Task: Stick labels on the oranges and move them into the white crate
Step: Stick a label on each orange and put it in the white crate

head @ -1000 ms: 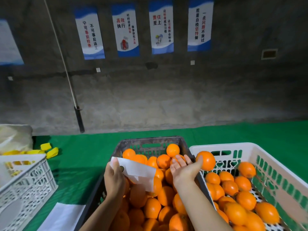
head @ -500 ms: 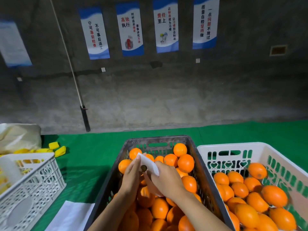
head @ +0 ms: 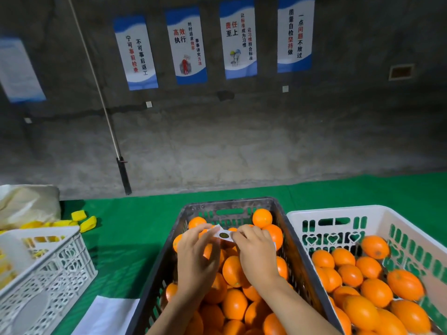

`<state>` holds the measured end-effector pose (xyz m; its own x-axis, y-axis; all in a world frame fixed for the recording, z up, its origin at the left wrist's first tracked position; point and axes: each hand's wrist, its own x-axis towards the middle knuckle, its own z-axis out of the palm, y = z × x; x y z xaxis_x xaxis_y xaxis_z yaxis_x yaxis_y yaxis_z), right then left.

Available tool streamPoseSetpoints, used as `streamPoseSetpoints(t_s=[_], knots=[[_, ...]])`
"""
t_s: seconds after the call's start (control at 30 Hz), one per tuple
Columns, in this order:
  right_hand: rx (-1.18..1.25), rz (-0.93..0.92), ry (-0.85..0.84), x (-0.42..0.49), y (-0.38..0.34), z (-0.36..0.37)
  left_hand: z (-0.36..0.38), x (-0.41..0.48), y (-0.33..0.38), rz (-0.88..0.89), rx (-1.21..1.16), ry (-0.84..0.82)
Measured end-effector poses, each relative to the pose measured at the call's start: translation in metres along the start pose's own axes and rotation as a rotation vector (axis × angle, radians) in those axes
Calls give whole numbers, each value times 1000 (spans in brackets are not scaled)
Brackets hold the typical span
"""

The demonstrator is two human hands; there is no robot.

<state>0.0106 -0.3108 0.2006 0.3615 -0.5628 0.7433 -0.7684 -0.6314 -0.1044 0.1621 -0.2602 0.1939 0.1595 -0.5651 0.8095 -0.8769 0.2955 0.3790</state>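
Head view: right hand (head: 257,252) back from white crate (head: 338,213), both hands' fingers now pinching label sheet (head: 223,235).

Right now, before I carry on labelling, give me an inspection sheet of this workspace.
Surface: green mat, partly bare.
Job's things: dark crate full of oranges; white crate on its right, partly filled; label sheet with one round sticker showing.
Clutter: white lattice basket, yellow pieces, white sheet, pale bag.
Grippers: left hand and right hand both pinch the label sheet.
Cables: nothing seen.
Surroundings: concrete wall, posters, leaning pole.
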Motion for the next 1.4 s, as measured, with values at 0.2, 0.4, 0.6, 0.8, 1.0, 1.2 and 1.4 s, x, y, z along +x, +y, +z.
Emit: streamPoseSetpoints(t_s=[0.2, 0.4, 0.6, 0.8, 1.0, 1.2, 1.4], knots=[[-64, 1, -14, 2, 1, -1, 2, -3, 4, -35, 191, -116], [-82, 1, -12, 2, 4, 2, 2, -3, 5, -79, 149, -206], [-56, -9, 25, 2, 5, 5, 1, -4, 8, -140, 63, -212], [-2, 50, -22, 1, 5, 5, -4, 0, 11, -276, -4, -108], [69, 337, -76, 3, 11, 5, -7, -2, 9, -265, 186, -177], [78, 396, -168, 1, 11, 5, 14, 12, 22, 215, 604, -457], [89, 395, -187, 1, 12, 5, 45, 3, 22, 267, 595, -608]])
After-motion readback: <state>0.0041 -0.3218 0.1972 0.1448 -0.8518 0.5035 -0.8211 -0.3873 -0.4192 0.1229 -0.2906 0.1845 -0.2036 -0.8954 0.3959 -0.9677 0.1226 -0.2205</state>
